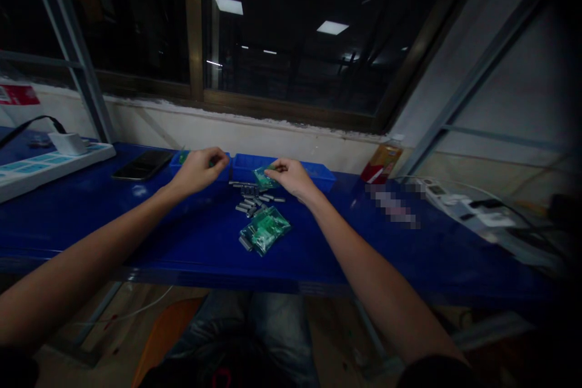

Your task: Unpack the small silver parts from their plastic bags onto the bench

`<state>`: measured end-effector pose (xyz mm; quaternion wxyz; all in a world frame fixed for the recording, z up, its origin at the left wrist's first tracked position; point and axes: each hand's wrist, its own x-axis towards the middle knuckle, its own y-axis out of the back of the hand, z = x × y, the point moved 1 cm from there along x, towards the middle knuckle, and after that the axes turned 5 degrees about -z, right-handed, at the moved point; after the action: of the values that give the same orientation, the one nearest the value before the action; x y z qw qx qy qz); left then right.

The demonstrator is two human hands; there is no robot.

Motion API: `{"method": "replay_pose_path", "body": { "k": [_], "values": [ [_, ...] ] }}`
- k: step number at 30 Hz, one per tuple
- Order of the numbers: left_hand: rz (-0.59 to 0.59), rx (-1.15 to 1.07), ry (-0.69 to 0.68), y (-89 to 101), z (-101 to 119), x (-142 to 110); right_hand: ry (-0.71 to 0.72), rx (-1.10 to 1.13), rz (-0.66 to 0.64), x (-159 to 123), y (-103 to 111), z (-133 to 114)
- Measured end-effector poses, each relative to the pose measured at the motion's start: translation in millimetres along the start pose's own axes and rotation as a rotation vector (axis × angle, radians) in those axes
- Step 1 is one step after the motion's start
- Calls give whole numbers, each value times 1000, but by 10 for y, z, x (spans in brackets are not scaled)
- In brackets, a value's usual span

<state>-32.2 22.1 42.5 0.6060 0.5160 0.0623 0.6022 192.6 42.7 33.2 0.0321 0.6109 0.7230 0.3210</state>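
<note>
My right hand pinches a small clear bag with green contents at the front of a wide blue tray. My left hand is closed over a smaller blue tray on the left, where some green shows. Its fingertips are pressed together, and what they hold, if anything, is too small to make out. Between and below my hands lie several small grey metal pieces. Nearer to me, a pile of green-filled clear bags rests on the blue table.
A phone lies at the left, beside a white power strip with a plug. A drink bottle stands at the back right. Further right are another power strip and cables. A wall and window rise behind the table.
</note>
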Motion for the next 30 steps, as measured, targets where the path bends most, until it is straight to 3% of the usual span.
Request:
{"method": "replay_pose_path", "body": {
  "k": [3, 5, 7, 9, 13, 16, 19, 22, 25, 30],
  "values": [
    [-242, -311, 158, -188, 125, -58, 187, -112, 144, -73, -91, -116],
    [-360, -558, 292, -282, 179, -98, 373, -248, 111, -164, -161, -259],
    [-398, -742, 342, -325, 214, -119, 514, -357, 62, -256, -233, -395],
    [-345, -827, 318, -321, 219, -113, 566, -447, 32, -317, -300, -475],
    [-102, -660, 190, -248, 157, -73, 473, -473, 0, -312, -378, -448],
    [48, -342, -10, -211, 148, -78, 272, -252, -61, -244, -364, -362],
    [31, -104, -247, -218, 209, -119, 44, 79, -128, -183, -336, -290],
    [-30, -48, -360, -233, 262, -152, -51, 254, -118, -151, -327, -236],
    [-64, -113, -298, -234, 252, -143, -8, 215, -46, -137, -315, -199],
    [-122, -393, 68, -217, 139, -71, 308, -220, 100, -177, -270, -263]
  ]
}}
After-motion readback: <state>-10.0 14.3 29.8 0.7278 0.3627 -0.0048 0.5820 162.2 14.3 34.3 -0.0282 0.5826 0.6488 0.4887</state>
